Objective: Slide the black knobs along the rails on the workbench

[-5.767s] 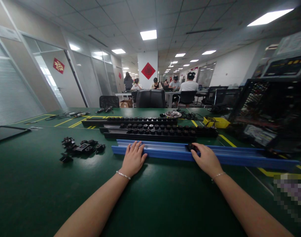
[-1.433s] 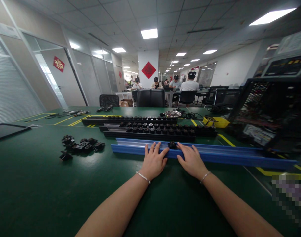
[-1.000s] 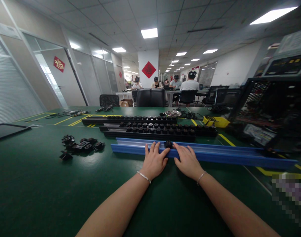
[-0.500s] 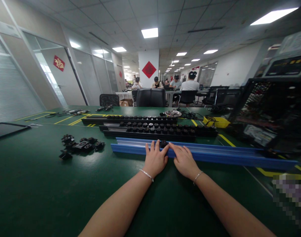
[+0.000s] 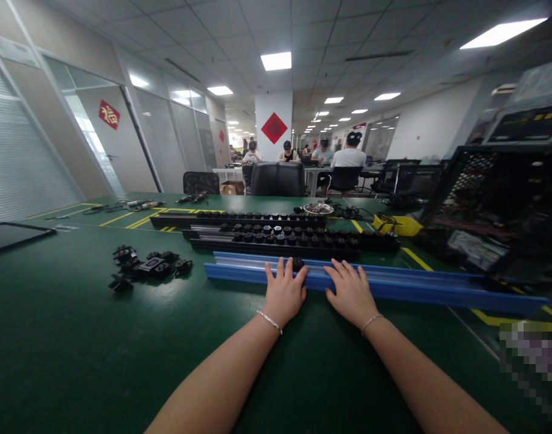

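Note:
A long blue rail (image 5: 406, 286) lies across the green table in front of me. My left hand (image 5: 285, 291) rests flat on its near edge, fingers stretched out and open. A small black part (image 5: 297, 263) sits in the rail just beyond the left fingertips. My right hand (image 5: 350, 290) lies flat on the rail to the right of that part, fingers spread, a short gap from it. Neither hand holds anything.
Behind the blue rail lie black rails (image 5: 294, 238) filled with black parts. A heap of loose black parts (image 5: 149, 267) sits at left, a yellow bin (image 5: 396, 224) and a metal dish (image 5: 318, 208) farther back, a black open computer case (image 5: 497, 211) at right. People sit at distant tables.
The black part slid leftward along the blue rail, pushed by my right hand. Now my right hand has drawn back to the right, away from the part. My left hand stays beside it.

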`<state>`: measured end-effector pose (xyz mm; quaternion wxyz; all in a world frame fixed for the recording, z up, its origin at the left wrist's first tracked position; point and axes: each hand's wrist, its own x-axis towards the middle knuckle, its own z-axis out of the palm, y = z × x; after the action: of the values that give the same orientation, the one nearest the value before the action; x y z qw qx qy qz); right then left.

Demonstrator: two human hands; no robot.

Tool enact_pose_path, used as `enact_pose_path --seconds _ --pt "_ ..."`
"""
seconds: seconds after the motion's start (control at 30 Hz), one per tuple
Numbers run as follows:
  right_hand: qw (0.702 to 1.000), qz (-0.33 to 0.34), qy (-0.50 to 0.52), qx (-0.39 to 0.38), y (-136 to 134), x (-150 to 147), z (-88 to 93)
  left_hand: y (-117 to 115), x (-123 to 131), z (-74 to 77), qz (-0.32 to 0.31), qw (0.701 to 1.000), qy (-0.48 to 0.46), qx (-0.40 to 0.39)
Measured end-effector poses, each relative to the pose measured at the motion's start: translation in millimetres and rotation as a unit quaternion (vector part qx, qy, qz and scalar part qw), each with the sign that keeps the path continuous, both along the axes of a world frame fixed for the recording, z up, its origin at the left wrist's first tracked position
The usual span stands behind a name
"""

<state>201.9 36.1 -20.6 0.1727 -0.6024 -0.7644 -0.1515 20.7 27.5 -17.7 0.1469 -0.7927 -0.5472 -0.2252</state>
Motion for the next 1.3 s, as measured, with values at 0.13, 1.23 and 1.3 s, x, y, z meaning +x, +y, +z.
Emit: enact_pose_path --seconds 0.13,1.23,1.3 --pt "1.000 0.004 0.001 -0.003 -0.2 0.5 0.5 -0.8 -3.7 0.8 0.032 0.999 -0.009 0.000" --pt "1.000 0.009 -0.007 0.001 1.1 6.7 -2.0 6.0 -29.7 6.2 0.098 0.995 -0.032 -0.011" --pt "1.000 0.007 -0.008 0.001 0.9 6.7 -1.9 6.9 -32.3 6.6 0.099 0.995 -0.033 -0.003"
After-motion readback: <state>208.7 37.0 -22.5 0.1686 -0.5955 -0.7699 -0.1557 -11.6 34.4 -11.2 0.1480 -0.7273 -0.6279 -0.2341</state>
